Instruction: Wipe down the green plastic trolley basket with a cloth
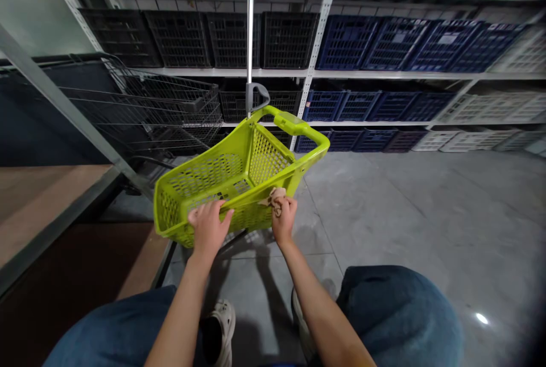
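A lime-green plastic shopping cart (205,179) with perforated walls stands in front of me at a slant. My left hand (209,229) is on its near rim, fingers curled over the edge and the thumb along the outside. In my right hand (284,220) is a crumpled beige cloth (277,197), bunched in closed fingers and touching the cart's near side wall below the handle. The green handle (315,148) rises at the right end. The basket shows no goods inside.
A metal pole with a grey hook (257,97) stands behind the cart. Black wire carts (179,99) are at left, beside a metal post and brown boards (77,264). White shelves hold black crates (179,37), blue crates (347,42) and pale crates. Grey floor (405,207) lies at right.
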`<state>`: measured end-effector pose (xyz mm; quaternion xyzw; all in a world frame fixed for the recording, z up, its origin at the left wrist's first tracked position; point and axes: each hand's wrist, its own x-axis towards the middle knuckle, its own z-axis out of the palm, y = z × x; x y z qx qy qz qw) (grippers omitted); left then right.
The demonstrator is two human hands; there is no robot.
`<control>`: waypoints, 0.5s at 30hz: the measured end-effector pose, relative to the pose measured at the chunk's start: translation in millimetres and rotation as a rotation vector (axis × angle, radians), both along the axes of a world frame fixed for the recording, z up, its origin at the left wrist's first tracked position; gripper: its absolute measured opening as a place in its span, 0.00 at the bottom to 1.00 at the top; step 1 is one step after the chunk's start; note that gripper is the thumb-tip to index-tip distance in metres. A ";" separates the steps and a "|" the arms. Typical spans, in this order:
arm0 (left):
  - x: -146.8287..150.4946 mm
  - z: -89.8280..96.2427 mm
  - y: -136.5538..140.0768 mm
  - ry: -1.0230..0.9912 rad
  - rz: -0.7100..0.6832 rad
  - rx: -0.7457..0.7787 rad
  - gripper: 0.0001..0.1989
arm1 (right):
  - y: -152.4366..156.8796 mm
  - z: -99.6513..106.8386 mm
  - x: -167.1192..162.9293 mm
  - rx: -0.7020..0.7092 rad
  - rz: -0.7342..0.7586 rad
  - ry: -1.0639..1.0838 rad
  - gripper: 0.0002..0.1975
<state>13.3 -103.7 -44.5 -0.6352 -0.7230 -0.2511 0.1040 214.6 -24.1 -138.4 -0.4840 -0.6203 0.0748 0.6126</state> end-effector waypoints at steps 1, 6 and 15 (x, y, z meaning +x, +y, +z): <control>7.0 2.4 0.3 0.015 0.036 0.022 0.15 | 1.8 6.1 2.7 0.022 -0.022 0.009 0.11; 45.7 9.6 16.1 0.062 -0.019 0.034 0.27 | 20.5 3.1 24.7 0.001 -0.198 0.100 0.14; 49.2 -10.8 49.6 0.021 -0.014 -0.016 0.21 | 4.6 -126.3 7.6 -0.336 -0.029 0.091 0.06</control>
